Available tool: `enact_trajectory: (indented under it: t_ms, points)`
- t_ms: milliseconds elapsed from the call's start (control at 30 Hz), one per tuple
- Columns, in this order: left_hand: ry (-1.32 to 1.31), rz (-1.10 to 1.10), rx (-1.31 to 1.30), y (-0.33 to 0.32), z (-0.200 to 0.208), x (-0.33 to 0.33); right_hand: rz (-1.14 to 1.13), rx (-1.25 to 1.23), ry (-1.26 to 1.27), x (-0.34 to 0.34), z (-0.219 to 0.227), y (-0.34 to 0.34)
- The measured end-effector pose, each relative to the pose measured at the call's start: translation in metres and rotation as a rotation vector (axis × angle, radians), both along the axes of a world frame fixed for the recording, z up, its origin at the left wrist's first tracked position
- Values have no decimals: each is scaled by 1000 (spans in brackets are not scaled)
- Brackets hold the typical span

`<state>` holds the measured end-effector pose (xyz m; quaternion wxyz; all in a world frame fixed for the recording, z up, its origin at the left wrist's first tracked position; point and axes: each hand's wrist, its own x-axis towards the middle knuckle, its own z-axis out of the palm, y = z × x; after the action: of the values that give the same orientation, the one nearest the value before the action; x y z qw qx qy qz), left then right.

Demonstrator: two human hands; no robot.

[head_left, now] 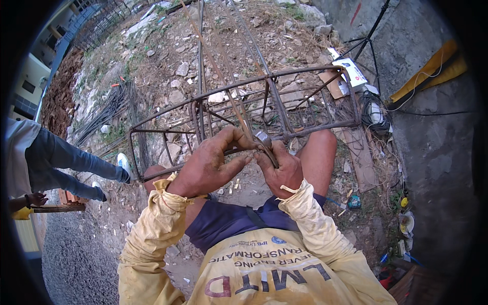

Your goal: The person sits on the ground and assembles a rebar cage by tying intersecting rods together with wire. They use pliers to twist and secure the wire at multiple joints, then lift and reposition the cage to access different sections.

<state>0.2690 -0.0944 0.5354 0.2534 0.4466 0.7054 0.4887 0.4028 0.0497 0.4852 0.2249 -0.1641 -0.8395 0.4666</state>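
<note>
A rusty rebar cage (203,94) of long rods and bent rectangular hoops lies across the front of my legs. At its near bar my two hands come close together. My right hand (282,168) is closed around a dark metal hand tool (268,154) with a rounded shiny head, probably pincers. My left hand (211,160) is closed beside the tool's head, index finger curled and thumb stretched toward the right hand. Whatever its fingers pinch is too small or hidden to tell. Thin rusty rods (223,76) run away from the hands over the stony ground.
On the left stands another person (66,157) in jeans, near a pile of thin rods (109,109). To the right are a plank (358,157), a coiled black cable (373,114), a white box (351,72) and a black tripod (366,43). Gravel (76,254) covers the lower left.
</note>
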Motion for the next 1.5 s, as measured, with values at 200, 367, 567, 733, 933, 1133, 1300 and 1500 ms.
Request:
enact_trajectory:
  t_ms: [200,367,567,733,933,1133,1300,1500]
  points:
    - [-64,122,-258,14,-13,-19,-157,-132,39,-1,-19,-14]
    - [-489,-113,-595,36,4,-44,-265,-405,31,-5,-15,-27]
    - [-464,-160,-684,44,-3,-44,-287,-742,9,-4,-2,-30]
    - [-369,-166,-650,41,-9,-43,-288,-679,26,8,-1,-31]
    - [-377,-140,-617,39,-6,-40,-297,-488,-9,19,-3,-39]
    - [-374,-153,-625,39,-8,-41,-236,-54,111,24,-39,-29]
    - [-287,-172,-638,40,-6,-40,-109,266,275,18,-38,-25]
    - [-275,-168,-615,39,-7,-40,-87,486,274,6,-17,-14]
